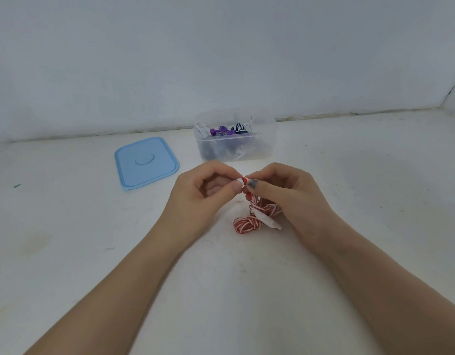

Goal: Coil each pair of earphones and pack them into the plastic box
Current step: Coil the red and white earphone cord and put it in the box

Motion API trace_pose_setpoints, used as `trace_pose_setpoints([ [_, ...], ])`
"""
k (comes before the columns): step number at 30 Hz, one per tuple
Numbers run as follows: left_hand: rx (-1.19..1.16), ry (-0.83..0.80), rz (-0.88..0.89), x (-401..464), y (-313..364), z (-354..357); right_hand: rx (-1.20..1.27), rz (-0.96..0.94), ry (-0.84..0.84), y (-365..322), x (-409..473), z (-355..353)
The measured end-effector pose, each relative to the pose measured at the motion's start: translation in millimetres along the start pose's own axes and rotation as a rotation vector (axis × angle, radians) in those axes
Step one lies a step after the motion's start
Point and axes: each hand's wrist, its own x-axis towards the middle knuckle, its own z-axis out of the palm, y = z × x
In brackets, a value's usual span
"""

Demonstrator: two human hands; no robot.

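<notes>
We see the red-and-white earphones (249, 221) bunched on the desk (67, 252), one earbud pinched between left hand (203, 190) and right hand (285, 190) fingers; the plastic box (262, 149) sits at twelve o'clock.

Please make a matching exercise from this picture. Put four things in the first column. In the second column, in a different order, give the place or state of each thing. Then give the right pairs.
Things:
1. blue lid
2. plastic box
3. red and white earphones
4. left hand

Places or states:
A. open, with earphones inside
B. flat on the table, left of the box
C. pinches an earbud together with the right hand
D. bundled cable lying on the table below the hands

Pairs: 1-B, 2-A, 3-D, 4-C
</notes>
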Motion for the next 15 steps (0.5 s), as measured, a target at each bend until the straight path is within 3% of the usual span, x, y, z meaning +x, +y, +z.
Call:
trace_pose_setpoints([
  [15,-0.106,-0.063,-0.065,-0.7,6.2,-3.9,0.039,0.037,-0.033,-4.8,-3.7,1.6],
])
